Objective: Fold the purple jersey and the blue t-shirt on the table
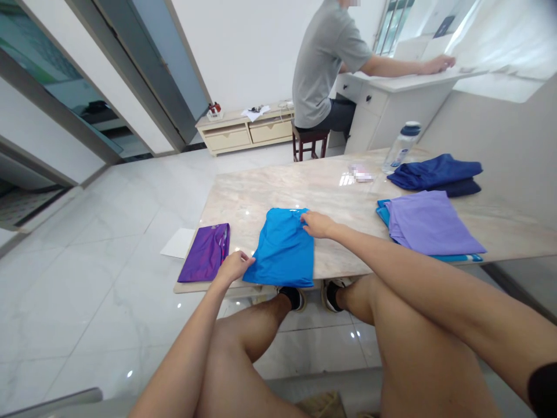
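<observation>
My left hand (234, 266) pinches the blue shirt's (282, 255) near-left corner at the surface's (331, 191) near edge; my right hand (317, 224) pinches its far-right corner, long axis running away from me.

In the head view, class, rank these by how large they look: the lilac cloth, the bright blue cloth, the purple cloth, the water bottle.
1. lilac cloth and bright blue cloth: too alike to rank
2. purple cloth
3. water bottle, though it stands farther off

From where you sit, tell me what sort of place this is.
Probably a home living or dining room: a marble-topped table with folded shirts, a low drawer cabinet by the wall, and a person on a stool at a white desk.
</observation>
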The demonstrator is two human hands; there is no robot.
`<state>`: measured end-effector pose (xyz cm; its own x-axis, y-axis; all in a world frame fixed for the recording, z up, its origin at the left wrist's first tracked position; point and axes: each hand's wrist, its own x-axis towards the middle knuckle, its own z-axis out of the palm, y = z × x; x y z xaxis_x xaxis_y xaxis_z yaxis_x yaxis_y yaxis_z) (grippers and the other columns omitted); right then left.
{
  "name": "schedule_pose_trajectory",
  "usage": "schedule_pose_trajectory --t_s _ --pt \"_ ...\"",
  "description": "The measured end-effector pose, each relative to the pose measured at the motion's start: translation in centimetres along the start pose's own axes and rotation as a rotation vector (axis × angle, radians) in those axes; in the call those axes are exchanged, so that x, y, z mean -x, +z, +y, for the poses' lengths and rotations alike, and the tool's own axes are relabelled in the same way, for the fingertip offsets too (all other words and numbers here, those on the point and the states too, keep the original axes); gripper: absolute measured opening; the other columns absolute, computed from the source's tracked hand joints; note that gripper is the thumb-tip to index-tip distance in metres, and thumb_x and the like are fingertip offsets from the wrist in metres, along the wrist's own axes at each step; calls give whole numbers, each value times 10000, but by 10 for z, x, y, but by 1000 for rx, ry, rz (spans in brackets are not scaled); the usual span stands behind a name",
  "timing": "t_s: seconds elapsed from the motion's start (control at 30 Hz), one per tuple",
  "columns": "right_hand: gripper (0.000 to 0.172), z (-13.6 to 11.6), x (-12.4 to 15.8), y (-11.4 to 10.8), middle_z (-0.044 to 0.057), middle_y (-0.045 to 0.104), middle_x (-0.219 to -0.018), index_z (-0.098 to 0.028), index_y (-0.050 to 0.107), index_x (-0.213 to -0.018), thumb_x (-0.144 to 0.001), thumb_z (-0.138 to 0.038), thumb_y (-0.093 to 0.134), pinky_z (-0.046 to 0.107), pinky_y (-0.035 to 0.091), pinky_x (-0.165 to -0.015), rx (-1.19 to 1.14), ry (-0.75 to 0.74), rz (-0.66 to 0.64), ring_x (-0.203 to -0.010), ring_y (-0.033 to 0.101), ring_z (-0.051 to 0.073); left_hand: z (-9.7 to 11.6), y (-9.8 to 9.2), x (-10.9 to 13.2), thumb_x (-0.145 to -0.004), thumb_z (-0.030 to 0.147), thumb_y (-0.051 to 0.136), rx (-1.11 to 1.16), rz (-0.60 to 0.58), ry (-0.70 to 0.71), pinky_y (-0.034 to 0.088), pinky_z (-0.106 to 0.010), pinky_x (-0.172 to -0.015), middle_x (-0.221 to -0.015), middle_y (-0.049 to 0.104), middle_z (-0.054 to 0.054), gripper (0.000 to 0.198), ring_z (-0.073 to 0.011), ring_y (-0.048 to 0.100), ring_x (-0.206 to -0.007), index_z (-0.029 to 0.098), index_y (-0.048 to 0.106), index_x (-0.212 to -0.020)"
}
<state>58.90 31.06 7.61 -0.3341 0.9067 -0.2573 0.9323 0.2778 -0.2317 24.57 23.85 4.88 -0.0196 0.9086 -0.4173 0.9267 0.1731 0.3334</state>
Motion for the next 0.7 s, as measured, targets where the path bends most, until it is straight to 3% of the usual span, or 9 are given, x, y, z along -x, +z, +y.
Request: schedule_pose_trajectory --t_s 0.17,0.33,0.5,0.6,0.7 --pt "518 7 -28 2 228 583 -1599 -106 578 -1580 -1098 -291 531 410 429 -1206 -14 74 154 -1467 529 353 18 10 -13 -946 460 760 -21 11 -1 461 -289 -750 -1044 841 -135 261 -301 783 -1040 202 773 -910" --pt "326 10 -44 8 220 741 -1367 -160 782 -1318 -1055 -251 610 421 474 -1122 -37 197 149 -1358 606 362 28 7 -23 -953 351 757 -12 46 3 455 -285 -751 -1047 838 -102 141 -276 776 -1025 213 784 -950" --pt "392 11 -42 9 288 715 -1332 -106 772 -1332 -1052 -122 497 533 442 -1129 -38 387 229 -1324 611 402 29 5 -28 -992 379 713 11 72 12 469 -287 -766 -1091 833 -102 201 -257 772 -1027 210 776 -1081" --pt "447 2 -41 9 268 653 -1435 -123 745 -1368 -1038 -86 447 551 399 -1171 -22 351 359 -1407 515 405 28 5 -22 -950 436 763 -2 39 14 464 -296 -747 -1048 832 -106 233 -278 772 -1010 213 779 -1014" --pt "471 -12 -47 11 245 621 -1468 -128 724 -1402 -1040 -100 424 482 436 -1157 -69 273 431 -1397 514 378 26 5 -12 -904 478 798 -37 -15 11 458 -300 -736 -1024 831 -112 256 -300 768 -1026 223 775 -910"
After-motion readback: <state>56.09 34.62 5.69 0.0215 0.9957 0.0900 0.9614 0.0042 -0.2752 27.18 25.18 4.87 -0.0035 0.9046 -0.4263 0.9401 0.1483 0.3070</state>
